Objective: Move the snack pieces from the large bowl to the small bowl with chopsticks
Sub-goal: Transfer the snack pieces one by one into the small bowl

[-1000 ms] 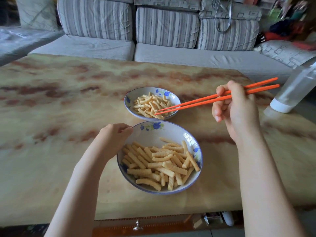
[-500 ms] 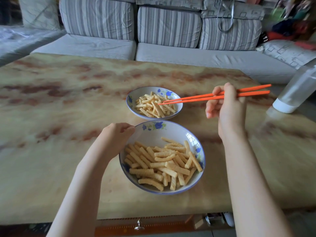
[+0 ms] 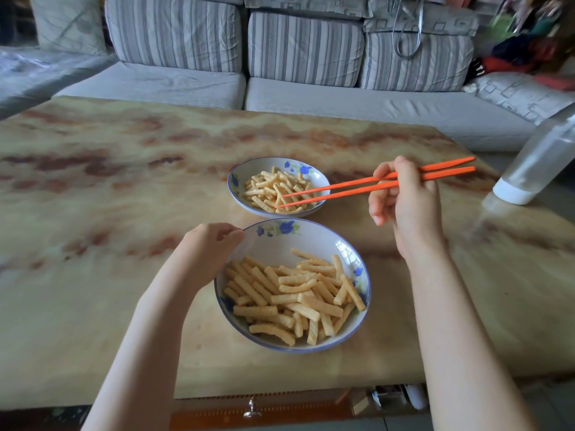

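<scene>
Hovering over the small bowl, the chopsticks sit pinched in the right hand, tips slightly parted and carrying no piece that I can see. That bowl stands at twelve o'clock from the large bowl, whose rim the left hand grips at ten o'clock. Many snack pieces lie there. Judging by this, the next move is to bring the tips toward six o'clock and pinch one piece.

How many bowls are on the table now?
2. The small bowl is farther back, under the chopsticks; the large bowl is nearer, its rim held by the left hand.
</scene>
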